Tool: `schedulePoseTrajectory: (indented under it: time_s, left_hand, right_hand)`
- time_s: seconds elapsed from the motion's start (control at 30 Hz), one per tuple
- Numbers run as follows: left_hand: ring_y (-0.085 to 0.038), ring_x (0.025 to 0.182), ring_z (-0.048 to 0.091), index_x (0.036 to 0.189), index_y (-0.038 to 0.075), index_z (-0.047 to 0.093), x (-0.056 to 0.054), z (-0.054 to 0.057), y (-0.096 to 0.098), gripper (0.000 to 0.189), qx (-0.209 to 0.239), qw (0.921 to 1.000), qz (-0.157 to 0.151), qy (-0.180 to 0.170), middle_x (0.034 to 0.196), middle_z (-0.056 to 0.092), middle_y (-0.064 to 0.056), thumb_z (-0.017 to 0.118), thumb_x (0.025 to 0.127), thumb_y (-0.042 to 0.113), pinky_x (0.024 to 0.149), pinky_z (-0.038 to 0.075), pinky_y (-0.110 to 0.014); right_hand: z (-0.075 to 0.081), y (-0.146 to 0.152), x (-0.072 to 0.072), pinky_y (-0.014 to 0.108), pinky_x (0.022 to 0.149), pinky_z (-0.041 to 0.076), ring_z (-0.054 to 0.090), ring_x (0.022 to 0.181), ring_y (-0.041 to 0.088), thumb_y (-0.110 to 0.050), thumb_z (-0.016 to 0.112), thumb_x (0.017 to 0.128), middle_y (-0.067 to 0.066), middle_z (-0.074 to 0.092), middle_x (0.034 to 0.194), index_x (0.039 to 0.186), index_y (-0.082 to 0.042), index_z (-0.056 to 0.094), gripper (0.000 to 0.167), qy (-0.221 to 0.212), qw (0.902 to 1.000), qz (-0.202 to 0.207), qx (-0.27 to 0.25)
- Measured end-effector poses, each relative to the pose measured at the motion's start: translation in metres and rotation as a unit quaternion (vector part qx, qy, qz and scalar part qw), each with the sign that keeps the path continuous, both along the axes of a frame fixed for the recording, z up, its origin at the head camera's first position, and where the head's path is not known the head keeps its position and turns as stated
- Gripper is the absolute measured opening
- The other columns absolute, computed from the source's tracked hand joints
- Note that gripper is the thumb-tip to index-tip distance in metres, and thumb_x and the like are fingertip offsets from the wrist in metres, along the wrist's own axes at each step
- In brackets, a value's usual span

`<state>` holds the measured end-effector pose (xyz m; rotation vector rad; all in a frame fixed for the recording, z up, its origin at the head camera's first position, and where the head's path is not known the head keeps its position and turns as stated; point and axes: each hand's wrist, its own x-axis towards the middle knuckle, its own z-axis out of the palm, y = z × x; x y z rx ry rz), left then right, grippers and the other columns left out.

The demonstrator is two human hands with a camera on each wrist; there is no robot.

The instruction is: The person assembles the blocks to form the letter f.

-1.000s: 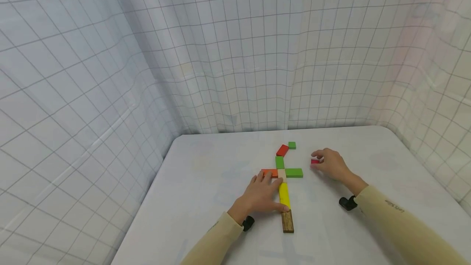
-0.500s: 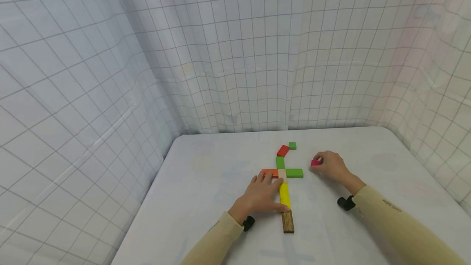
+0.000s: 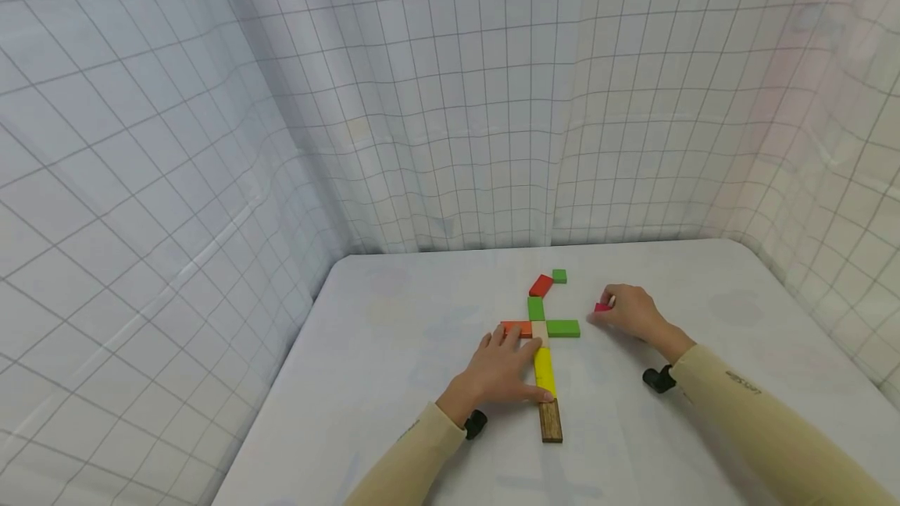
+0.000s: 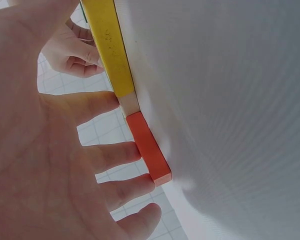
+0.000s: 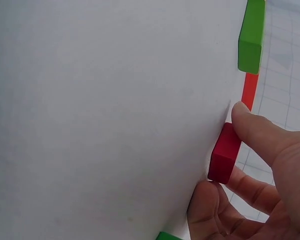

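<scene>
In the head view, my left hand [image 3: 498, 372] lies spread beside a row of flat blocks. Its fingertips touch an orange block [image 4: 149, 147] and its index finger the pale block [image 4: 130, 104], while the thumb rests where the yellow block [image 3: 544, 373] meets a dark brown wood-grain block [image 3: 551, 422]. Apart to the right, my right hand [image 3: 631, 312] holds a small crimson block [image 5: 225, 155] between thumb and fingers, close above or on the table; contact with the cloth cannot be told. A green block [image 3: 563, 329] extends from the pale one toward that hand.
Beyond the pale block stand another green block [image 3: 536, 308], a tilted red block [image 3: 541, 286] and a small green square [image 3: 558, 276] at its far corner. White cloth covers the table [image 3: 394, 334]. Gridded white curtains [image 3: 450, 139] enclose the back and sides.
My right hand has shifted slightly left, and its fingers have drawn in on the crimson block, which sits at a slightly different angle. My left hand and the row of blocks have stayed put.
</scene>
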<state>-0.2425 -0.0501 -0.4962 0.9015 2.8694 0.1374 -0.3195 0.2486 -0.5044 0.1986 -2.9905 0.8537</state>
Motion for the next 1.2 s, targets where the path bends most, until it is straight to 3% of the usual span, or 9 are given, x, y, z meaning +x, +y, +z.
schedulePoseTrajectory:
  time_s: [0.33, 0.6, 1.2]
  left_hand:
    - [-0.036, 0.147, 0.023, 0.155, 0.034, 0.037, -0.0009, -0.0014, 0.0001, 0.095, -0.005, 1.0, 0.001, 0.001, 0.159, 0.032, -0.007, 0.059, 0.076, 0.083, 0.116, 0.026, -0.055]
    - [-0.037, 0.146, 0.025, 0.155, 0.033, 0.037, -0.0011, -0.0008, 0.0002, 0.095, -0.005, 1.0, 0.002, -0.004, 0.159, 0.032, -0.007, 0.06, 0.077, 0.082, 0.116, 0.025, -0.056]
    - [-0.036, 0.144, 0.026, 0.155, 0.033, 0.038, 0.0009, 0.0002, 0.0007, 0.095, -0.004, 1.0, 0.001, -0.002, 0.158, 0.033, -0.008, 0.06, 0.077, 0.082, 0.115, 0.026, -0.056]
  right_hand:
    - [0.0023, -0.0018, 0.0008, 0.034, 0.063, 0.046, 0.055, 0.078, 0.025, -0.029, 0.083, 0.084, 0.006, 0.063, 0.084, 0.094, -0.009, 0.066, 0.028, 0.001, 0.9999, 0.011, 0.013]
    - [-0.0011, -0.0002, 0.0024, 0.035, 0.065, 0.048, 0.055, 0.078, 0.024, -0.024, 0.083, 0.083, 0.007, 0.063, 0.086, 0.098, -0.003, 0.068, 0.03, 0.022, 0.9993, 0.029, 0.012]
    - [0.0036, -0.001, 0.0051, 0.04, 0.071, 0.051, 0.058, 0.084, 0.026, -0.011, 0.079, 0.083, 0.012, 0.064, 0.092, 0.109, 0.002, 0.069, 0.031, 0.032, 0.9991, 0.029, -0.001]
